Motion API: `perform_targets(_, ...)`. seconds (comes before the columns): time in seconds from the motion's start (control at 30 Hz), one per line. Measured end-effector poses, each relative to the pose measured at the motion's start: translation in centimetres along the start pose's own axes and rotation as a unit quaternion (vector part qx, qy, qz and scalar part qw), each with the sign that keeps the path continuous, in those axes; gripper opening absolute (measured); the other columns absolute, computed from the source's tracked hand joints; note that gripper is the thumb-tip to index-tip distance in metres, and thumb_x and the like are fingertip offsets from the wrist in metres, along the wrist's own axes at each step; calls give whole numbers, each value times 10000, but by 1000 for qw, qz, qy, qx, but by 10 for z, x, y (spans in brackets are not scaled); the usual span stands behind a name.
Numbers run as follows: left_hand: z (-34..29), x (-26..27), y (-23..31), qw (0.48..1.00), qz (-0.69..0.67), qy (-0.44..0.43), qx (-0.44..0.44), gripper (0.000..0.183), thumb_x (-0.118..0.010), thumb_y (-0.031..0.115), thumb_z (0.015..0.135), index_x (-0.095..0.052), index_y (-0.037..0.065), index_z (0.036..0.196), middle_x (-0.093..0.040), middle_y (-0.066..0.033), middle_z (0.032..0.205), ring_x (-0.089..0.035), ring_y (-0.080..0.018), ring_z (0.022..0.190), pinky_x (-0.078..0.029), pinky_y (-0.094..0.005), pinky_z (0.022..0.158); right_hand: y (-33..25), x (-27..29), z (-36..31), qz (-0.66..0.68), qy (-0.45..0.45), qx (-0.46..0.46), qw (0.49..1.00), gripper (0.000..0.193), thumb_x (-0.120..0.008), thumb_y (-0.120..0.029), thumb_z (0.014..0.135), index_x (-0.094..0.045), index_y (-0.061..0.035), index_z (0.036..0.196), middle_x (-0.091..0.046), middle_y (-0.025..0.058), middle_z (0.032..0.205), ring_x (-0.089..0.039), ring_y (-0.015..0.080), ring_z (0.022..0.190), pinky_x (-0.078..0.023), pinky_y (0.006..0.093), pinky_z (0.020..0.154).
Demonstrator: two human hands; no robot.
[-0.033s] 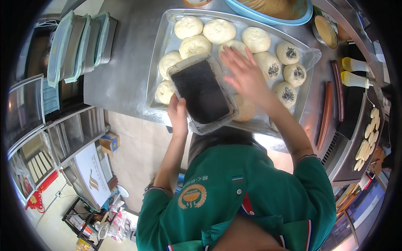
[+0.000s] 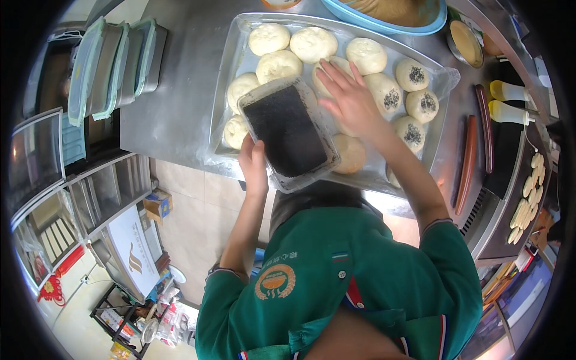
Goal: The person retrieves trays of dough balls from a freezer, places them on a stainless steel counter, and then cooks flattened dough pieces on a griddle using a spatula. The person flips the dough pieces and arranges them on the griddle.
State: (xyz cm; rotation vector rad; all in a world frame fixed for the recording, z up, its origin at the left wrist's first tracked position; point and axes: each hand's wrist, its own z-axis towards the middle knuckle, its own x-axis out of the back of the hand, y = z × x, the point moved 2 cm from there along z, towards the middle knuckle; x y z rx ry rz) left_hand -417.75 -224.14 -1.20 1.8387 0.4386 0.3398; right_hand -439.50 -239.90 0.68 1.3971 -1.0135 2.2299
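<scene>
My left hand [image 2: 254,162] grips the near left side of a clear plastic box [image 2: 288,183], thumb over its rim. Fine black seeds [image 2: 287,133], which look like black sesame, lie in the box, held tilted above a metal baking tray [image 2: 239,57]. Stretched out and slightly spread, the fingers of my right hand [image 2: 353,99] are over a round dough bun [image 2: 321,84], partly hiding it; whether they touch it I cannot tell. Plain pale buns [image 2: 313,45] fill the tray's left and far parts. Several seed-topped buns [image 2: 413,135] sit at its right.
A blue basin [image 2: 390,25] of brown filling and a metal bowl [image 2: 465,43] stand beyond the tray. Two rolling pins [image 2: 467,165] and two yellow-topped squeeze bottles [image 2: 507,113] lie to the right, near a griddle with dough pieces [image 2: 527,198]. Lidded bins [image 2: 87,69] stand left.
My right hand has shifted slightly left and toward the far side, over the bun. The seed box in my left hand has barely moved.
</scene>
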Motion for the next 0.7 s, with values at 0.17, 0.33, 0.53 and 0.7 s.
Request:
perform_targets(0.17,4,-10,8,999,32,12,-19,478,-475,197,910,-505,-112,1273,-605,-137,1142,-536,-167,998,-414,-286,894,3,-10,-15,-132,-138,-26,981,538,-549,-424,928,-553,-28,1292,-466,149,1433,-449,296,1320,-199,511,1162)
perform_targets(0.33,11,-27,12,999,5,-53,9,493,-487,186,903,-484,-117,1292,-597,-154,1177,-546,-191,1067,-410,-309,942,-46,28,-42,-17,-74,73,994,673,-516,-547,901,-568,6,1281,-497,174,1404,-448,304,1324,-167,508,1175)
perform_targets(0.53,26,-65,15,999,29,-37,-19,498,-525,209,909,-487,-122,1279,-606,-151,1134,-549,-182,1015,-419,-300,903,-48,35,-64,-31,-242,95,965,873,-484,-703,825,-567,41,1276,-496,217,1395,-431,335,1337,-152,492,1182)
perform_targets(0.7,40,-74,3,998,25,-39,39,529,-537,233,906,-485,-111,1305,-608,-155,1150,-545,-183,1021,-411,-299,925,-10,56,-54,61,-69,78,993,919,-432,-734,842,-466,3,1391,-369,178,1509,-395,334,1371,-78,542,1182)
